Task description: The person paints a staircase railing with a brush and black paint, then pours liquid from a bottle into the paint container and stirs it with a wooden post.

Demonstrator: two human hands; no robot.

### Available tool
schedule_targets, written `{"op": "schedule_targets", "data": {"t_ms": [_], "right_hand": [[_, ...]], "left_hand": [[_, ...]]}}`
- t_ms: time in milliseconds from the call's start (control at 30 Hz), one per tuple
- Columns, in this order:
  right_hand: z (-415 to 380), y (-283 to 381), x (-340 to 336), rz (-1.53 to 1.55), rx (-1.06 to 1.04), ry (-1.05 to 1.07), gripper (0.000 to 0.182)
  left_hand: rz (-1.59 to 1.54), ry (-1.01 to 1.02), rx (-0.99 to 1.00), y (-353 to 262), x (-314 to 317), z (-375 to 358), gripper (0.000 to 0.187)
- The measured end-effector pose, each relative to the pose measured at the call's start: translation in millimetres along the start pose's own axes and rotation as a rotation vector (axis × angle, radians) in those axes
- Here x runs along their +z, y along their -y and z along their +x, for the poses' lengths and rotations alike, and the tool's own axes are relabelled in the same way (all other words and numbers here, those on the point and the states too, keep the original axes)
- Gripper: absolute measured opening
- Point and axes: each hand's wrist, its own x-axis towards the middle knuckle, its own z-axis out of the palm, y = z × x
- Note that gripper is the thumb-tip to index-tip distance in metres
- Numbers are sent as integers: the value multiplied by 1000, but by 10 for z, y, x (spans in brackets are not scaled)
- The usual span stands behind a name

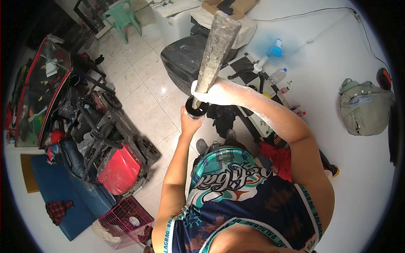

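My left hand [190, 121] is wrapped round a small black cup [202, 113], held upright in front of me. My right hand [215, 93], white as if gloved or coated with powder, grips the lower part of a long, rough, grey tapered piece [219, 44]. Its thick end points up and away from me. The narrow, paler end reaches down into the mouth of the cup. White powder also dusts my right forearm. What lies inside the cup is hard to make out.
A black covered seat [183, 59] stands beyond my hands. At right, a checkered table [240, 65] holds bottles; a green backpack [363, 110] hangs on the wall. A red and black ride-on vehicle [122, 168], blue sofa [46, 185] and pink cage [126, 215] are at left.
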Motion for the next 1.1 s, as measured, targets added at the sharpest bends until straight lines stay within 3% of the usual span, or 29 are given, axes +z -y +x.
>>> {"op": "schedule_targets", "data": {"t_ms": [33, 67, 267, 367, 400, 500, 533, 633, 700, 800, 900, 933, 967, 1033, 1100], "right_hand": [[15, 8, 7, -19, -53, 8, 16], [28, 17, -23, -168, 21, 97, 17], [-9, -126, 70, -78, -89, -26, 15], [-21, 30, -25, 13, 31, 66, 14], [-21, 2, -10, -7, -49, -4, 13], [-17, -31, -3, -15, 83, 34, 13], [-5, -140, 85, -158, -52, -6, 13], [-47, -65, -15, -143, -58, 64, 12], [-69, -87, -14, -103, -32, -29, 12], [-146, 73, -202, -131, 105, -7, 12], [-261, 153, -382, 71, -93, -118, 12], [-336, 281, -483, 198, 36, -103, 15], [-351, 397, -597, -36, -34, -128, 13], [-442, 601, -741, 193, 305, -76, 12], [-511, 590, -807, 136, 186, -121, 14]], "left_hand": [[54, 29, 8, -1, -27, 6, 72], [109, 57, 14, -2, -51, 8, 79], [62, 63, -43, 70, -16, -8, 76], [86, 54, -9, 78, -16, 3, 76], [93, 46, 12, 46, -14, 5, 76], [-31, 18, -60, -17, 26, -15, 57], [-44, 15, -58, -22, 45, -17, 57], [-77, 0, -39, 2, 73, 3, 57], [-95, 0, -15, 18, 90, -5, 57], [80, 59, -3, 35, 65, 8, 77], [91, 38, 72, 63, 77, 33, 75], [75, 36, 70, 48, 76, 37, 74], [60, 35, 70, 29, 80, 41, 74], [29, 28, 67, -42, 93, 65, 73], [-3, 15, 59, -90, 130, 89, 73]]}}
